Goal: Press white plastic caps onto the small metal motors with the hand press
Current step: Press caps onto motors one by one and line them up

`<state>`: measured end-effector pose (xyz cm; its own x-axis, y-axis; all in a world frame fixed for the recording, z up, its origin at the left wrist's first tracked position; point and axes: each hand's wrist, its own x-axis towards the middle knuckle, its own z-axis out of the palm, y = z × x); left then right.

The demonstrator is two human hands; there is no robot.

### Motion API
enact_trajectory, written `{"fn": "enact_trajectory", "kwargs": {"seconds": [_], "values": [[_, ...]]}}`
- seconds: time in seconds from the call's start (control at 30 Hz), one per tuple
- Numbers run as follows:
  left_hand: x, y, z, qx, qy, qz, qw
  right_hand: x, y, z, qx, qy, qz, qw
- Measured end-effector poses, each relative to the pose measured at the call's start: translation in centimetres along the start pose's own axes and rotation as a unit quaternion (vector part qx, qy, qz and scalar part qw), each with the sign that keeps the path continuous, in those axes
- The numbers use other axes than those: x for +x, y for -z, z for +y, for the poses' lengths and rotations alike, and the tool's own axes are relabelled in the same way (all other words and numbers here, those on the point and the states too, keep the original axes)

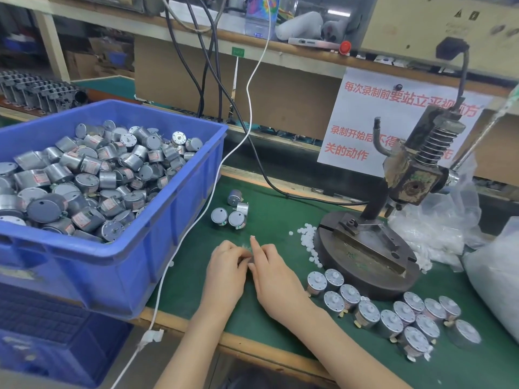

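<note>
Motors [92, 175], small and metal, were heaped in a blue bin [157, 248] at the left of the frame, too many to count. A second blue crate [56, 352] sat under it at the lower left. At the right edge, clear plastic bags [449, 228] held white pieces. Four loose motors [230, 211] lay in a cluster on the green bench [266, 318] at the centre. About thirteen capped motors [393, 315] stood in rows at the lower right. A spill of white caps [309, 242], too small to count, lay against the round base of the hand press [404, 175]. Left hand [224, 265] and right hand [275, 273] met at the lower centre. Their fingers curled toward each other and pinched a small grey part [247, 259], too blurred to name. The right forefinger stretched forward above it.
</note>
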<state>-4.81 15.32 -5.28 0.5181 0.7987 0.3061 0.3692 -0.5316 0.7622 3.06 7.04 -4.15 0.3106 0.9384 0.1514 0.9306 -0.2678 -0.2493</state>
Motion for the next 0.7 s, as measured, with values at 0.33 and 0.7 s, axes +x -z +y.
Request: {"fn": "enact_trajectory", "kwargs": {"seconds": [0.33, 0.7], "values": [[-0.3, 0.1, 0.0, 0.014, -0.013, -0.006, 1.000, 0.1, 0.1, -0.2, -0.046, 0.013, -0.019, 0.999], [-0.2, 0.3, 0.2, -0.030, 0.016, 0.014, 0.999, 0.3, -0.2, -1.0, -0.087, -0.008, -0.027, 0.996]]}}
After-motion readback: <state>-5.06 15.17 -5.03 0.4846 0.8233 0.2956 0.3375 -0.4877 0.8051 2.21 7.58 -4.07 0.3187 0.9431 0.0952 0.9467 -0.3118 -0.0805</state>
